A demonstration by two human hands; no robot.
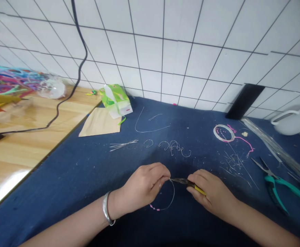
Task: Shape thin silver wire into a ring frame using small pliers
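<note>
My left hand (146, 183) pinches the top of a thin wire loop (174, 193), which hangs below the fingers. Several small pink beads (154, 208) sit on the loop's lower part. My right hand (208, 192) is wrapped round pliers (183, 181) with dark jaws and a yellow handle. The jaw tips meet the wire right beside my left fingertips; whether they are closed on it is too small to tell. Beyond my hands lie several curled wire pieces (175, 146) and a bundle of short straight wires (122, 145).
Teal-handled pliers (274, 180) lie open at the right, near scattered wire bits (233, 163). A white ring (216, 138) with pink beads, a white mug (291, 121) and a black block (244, 101) stand farther back. Left are a green packet (116, 97), brown paper (98, 123) and a black cable (80, 65).
</note>
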